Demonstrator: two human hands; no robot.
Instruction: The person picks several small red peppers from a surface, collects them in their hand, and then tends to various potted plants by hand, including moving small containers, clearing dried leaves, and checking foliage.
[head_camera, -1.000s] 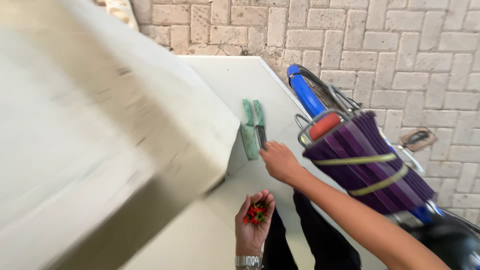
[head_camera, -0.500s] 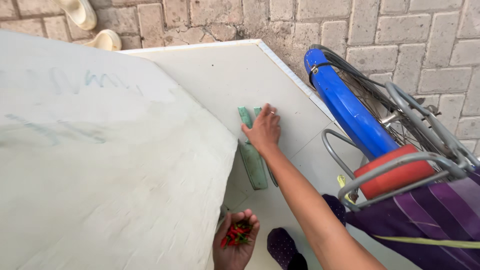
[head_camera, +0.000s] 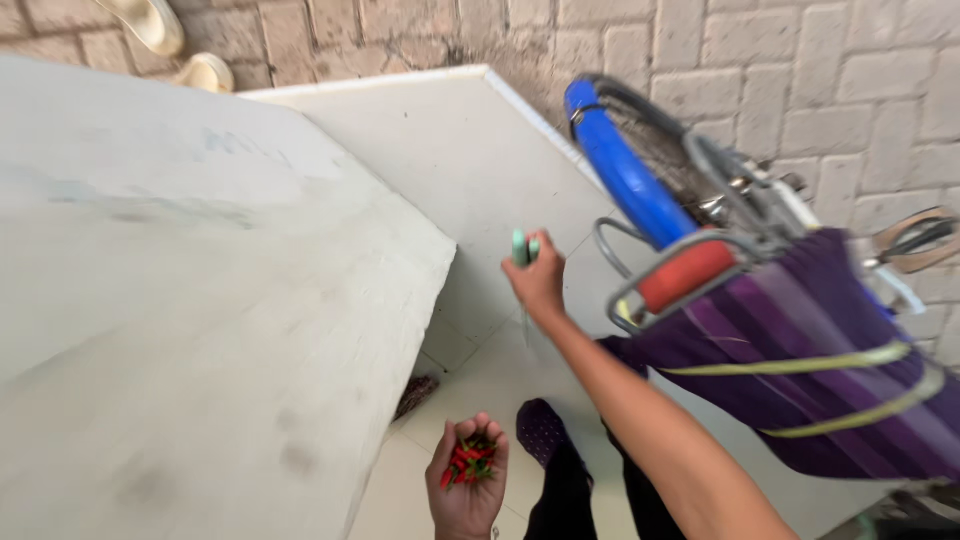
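My right hand (head_camera: 540, 281) is closed around two green-handled knives (head_camera: 526, 247), lifted off the pale tiled floor (head_camera: 470, 160); only the handle ends stick up above my fist and the blades are hidden behind my hand and blurred. My left hand (head_camera: 468, 480) is low in the view, palm up and cupped around a small heap of red and green chillies (head_camera: 470, 462). My dark dotted foot (head_camera: 545, 432) shows between the two hands.
A large pale slab or wall surface (head_camera: 190, 310) fills the left. A bicycle with a blue rear mudguard (head_camera: 625, 170), red reflector (head_camera: 688, 276) and purple cloth bundle (head_camera: 800, 350) stands at the right. Brick paving (head_camera: 780, 60) lies beyond, with pale sandals (head_camera: 150, 25) at top left.
My right hand reached the two green knives on the floor, closed on their handles and lifted them up. My left hand kept holding the chillies. The view shifted.
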